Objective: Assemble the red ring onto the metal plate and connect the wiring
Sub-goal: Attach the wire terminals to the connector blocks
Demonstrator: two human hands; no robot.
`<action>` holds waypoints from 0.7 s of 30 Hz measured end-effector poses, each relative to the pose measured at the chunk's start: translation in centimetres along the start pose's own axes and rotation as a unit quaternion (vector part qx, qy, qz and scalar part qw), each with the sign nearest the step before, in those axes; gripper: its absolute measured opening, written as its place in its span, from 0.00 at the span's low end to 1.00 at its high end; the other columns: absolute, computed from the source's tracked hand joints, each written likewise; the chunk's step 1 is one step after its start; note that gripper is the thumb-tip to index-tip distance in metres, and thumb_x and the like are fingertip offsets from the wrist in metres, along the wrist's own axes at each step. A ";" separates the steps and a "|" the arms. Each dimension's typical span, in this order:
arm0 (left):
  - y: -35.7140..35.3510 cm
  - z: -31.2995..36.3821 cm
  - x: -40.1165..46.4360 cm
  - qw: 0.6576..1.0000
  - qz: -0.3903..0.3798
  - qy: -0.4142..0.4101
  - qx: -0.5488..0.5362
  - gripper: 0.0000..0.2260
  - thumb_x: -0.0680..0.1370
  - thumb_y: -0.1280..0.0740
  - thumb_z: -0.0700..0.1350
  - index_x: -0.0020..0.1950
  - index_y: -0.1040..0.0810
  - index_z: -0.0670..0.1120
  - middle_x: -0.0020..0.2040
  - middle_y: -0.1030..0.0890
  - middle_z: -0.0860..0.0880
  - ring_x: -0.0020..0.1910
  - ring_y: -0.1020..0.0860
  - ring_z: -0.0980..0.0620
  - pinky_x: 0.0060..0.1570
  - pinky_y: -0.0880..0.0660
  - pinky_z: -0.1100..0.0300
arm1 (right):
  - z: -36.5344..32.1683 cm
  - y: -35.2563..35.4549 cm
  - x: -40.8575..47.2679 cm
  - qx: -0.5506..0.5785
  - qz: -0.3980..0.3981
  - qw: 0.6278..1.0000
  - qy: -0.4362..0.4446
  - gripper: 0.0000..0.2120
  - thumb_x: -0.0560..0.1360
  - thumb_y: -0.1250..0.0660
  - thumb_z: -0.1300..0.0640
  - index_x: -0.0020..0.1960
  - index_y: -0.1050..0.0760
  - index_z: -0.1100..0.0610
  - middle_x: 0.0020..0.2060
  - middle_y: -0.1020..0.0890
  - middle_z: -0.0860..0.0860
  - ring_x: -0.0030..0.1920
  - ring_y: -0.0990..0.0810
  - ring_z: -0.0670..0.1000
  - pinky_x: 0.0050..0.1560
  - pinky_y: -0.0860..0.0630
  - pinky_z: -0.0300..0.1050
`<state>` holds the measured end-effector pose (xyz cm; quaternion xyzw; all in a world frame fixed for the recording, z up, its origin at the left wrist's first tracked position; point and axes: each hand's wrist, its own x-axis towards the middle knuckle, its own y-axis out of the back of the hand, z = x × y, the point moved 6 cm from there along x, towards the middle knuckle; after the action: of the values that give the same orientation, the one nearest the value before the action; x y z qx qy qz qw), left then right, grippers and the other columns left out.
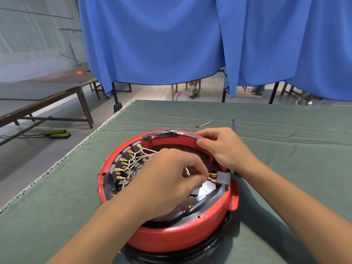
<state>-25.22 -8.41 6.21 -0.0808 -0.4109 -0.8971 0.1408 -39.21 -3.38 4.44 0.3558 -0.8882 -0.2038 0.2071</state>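
Green-clothed worktop [266, 119] before blue curtains [171, 35]. Red ring [181, 239] already seated over metal plate [207, 187], near the front left edge. Left-side wires [133, 161] look plugged in. Left hand [167, 180] pinching a brass connector [211, 177] at the black block [223, 178]; right hand [224, 147] gripping the far rim. Probably last connections left. Open cloth to the right and far side.

The red ring [177, 237] sits on a green cloth [57, 197]. The left hand [167, 180] pinches a brass terminal [210, 177] at a black connector block [222, 179] on the ring's right side. The right hand [222, 147] grips the far rim, thumb inside. More brass terminals [123, 164] with white wires [146, 154] line the left side.
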 end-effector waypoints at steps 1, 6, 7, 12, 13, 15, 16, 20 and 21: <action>0.0 0.0 0.0 1.000 0.005 0.001 0.010 0.06 0.74 0.29 0.42 0.40 0.18 0.53 0.31 0.21 0.60 0.32 0.25 0.62 0.37 0.29 0.61 | 0.0 0.0 0.0 -0.001 0.001 1.000 0.000 0.11 0.75 0.35 0.62 0.45 0.18 0.48 0.42 0.14 0.50 0.45 0.17 0.51 0.47 0.21 0.48; 0.0 0.2 0.1 1.000 0.008 -0.002 0.024 0.04 0.74 0.29 0.43 0.41 0.17 0.52 0.38 0.20 0.56 0.37 0.23 0.57 0.43 0.25 0.52 | 0.3 -0.1 0.0 0.004 0.001 1.000 -0.011 0.11 0.75 0.36 0.62 0.47 0.18 0.50 0.42 0.14 0.51 0.44 0.17 0.54 0.43 0.21 0.48; 0.0 0.3 0.1 1.000 0.007 0.000 0.022 0.04 0.74 0.29 0.43 0.41 0.17 0.51 0.38 0.20 0.55 0.37 0.23 0.56 0.43 0.24 0.51 | 0.3 -0.1 0.0 0.005 0.000 1.000 -0.011 0.10 0.76 0.36 0.62 0.47 0.18 0.50 0.42 0.14 0.51 0.43 0.17 0.54 0.42 0.22 0.48; -0.2 0.5 0.2 1.000 0.000 0.003 0.027 0.04 0.74 0.30 0.43 0.42 0.16 0.51 0.40 0.20 0.55 0.38 0.23 0.56 0.44 0.24 0.50 | 0.3 -0.1 0.1 0.005 -0.001 1.000 -0.009 0.10 0.75 0.36 0.62 0.47 0.18 0.50 0.41 0.15 0.51 0.37 0.20 0.49 0.37 0.25 0.44; -0.2 0.5 0.2 1.000 0.000 0.005 0.025 0.04 0.74 0.29 0.43 0.42 0.16 0.51 0.40 0.20 0.55 0.38 0.24 0.56 0.44 0.25 0.50 | 0.3 -0.1 0.1 0.004 -0.001 1.000 -0.009 0.10 0.75 0.36 0.62 0.47 0.18 0.50 0.42 0.15 0.51 0.37 0.21 0.48 0.39 0.25 0.44; -0.2 0.5 0.2 1.000 0.000 0.004 0.029 0.04 0.74 0.29 0.43 0.41 0.16 0.52 0.40 0.20 0.55 0.38 0.24 0.57 0.45 0.25 0.50 | 0.4 -0.1 0.1 0.000 0.001 1.000 -0.011 0.11 0.75 0.36 0.61 0.48 0.18 0.50 0.42 0.15 0.50 0.33 0.23 0.44 0.37 0.28 0.42; -0.2 0.6 0.2 0.999 0.000 0.002 0.034 0.04 0.74 0.29 0.43 0.41 0.16 0.52 0.39 0.20 0.56 0.37 0.25 0.58 0.45 0.25 0.51 | 0.4 -0.1 0.1 0.000 0.002 1.000 -0.011 0.11 0.76 0.36 0.61 0.47 0.18 0.49 0.41 0.15 0.49 0.31 0.25 0.41 0.36 0.29 0.40; -0.4 0.9 0.3 0.998 -0.013 -0.010 0.062 0.05 0.75 0.30 0.43 0.41 0.17 0.51 0.39 0.21 0.58 0.37 0.26 0.60 0.45 0.26 0.53 | 0.4 -0.1 0.1 0.005 0.000 1.000 -0.011 0.10 0.76 0.36 0.62 0.49 0.18 0.50 0.42 0.15 0.48 0.34 0.23 0.42 0.35 0.28 0.37; -0.4 1.0 0.4 0.998 -0.013 -0.013 0.065 0.05 0.75 0.30 0.42 0.41 0.16 0.51 0.39 0.21 0.58 0.37 0.26 0.60 0.45 0.26 0.52 | 0.4 -0.1 0.1 0.005 0.000 1.000 -0.012 0.11 0.76 0.36 0.62 0.49 0.18 0.51 0.42 0.15 0.48 0.37 0.21 0.44 0.37 0.26 0.39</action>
<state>-25.67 -7.48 6.70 -0.0782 -0.4714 -0.8690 0.1287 -39.38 -3.42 4.09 0.3540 -0.8918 -0.2036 0.1950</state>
